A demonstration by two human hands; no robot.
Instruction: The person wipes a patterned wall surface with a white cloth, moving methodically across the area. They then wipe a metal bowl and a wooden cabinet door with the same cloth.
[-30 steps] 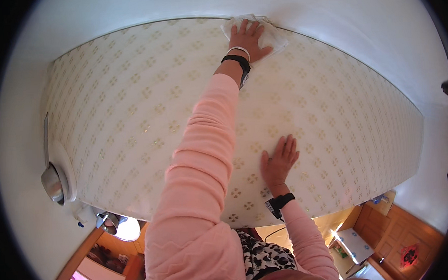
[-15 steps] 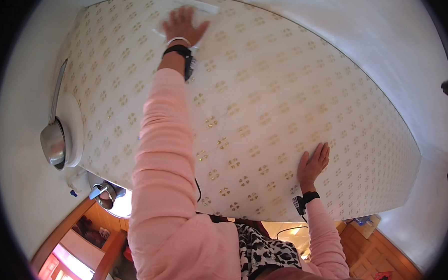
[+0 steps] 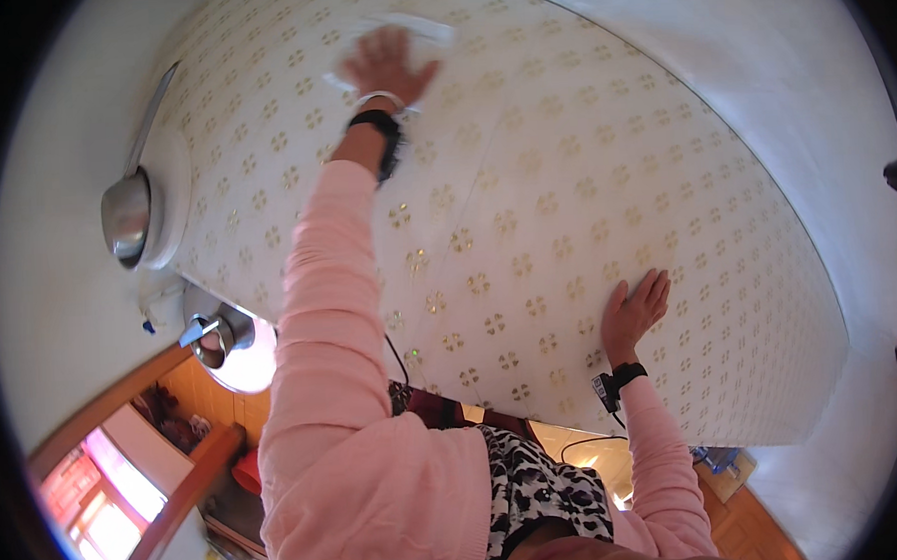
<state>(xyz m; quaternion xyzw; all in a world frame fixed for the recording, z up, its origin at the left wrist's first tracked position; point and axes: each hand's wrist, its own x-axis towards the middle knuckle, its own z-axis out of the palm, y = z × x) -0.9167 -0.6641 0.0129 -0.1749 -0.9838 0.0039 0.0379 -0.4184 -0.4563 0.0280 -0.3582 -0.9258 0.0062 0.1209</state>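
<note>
My left hand (image 3: 389, 62) is spread flat on a thin white cloth (image 3: 435, 27), pressing it against the far part of a large pale surface (image 3: 524, 167) printed with gold four-petal motifs. The hand is slightly blurred, and the cloth shows around its fingers. My right hand (image 3: 632, 317) lies flat on the same surface, nearer to me on the right, with its thumb apart and nothing under it that I can see. Both wrists wear dark bands.
At the left edge a metal ladle (image 3: 128, 222) with a long handle hangs over or rests by a white round object (image 3: 170, 207). Below it stands a metal pot (image 3: 221, 338). A dark cable (image 3: 397, 354) runs past my left arm. A pale wall (image 3: 678, 40) bounds the far side.
My left hand and the cloth have moved a little right and nearer across the surface. My right hand stays flat, slightly shifted in the picture. The whole view has tilted somewhat.
</note>
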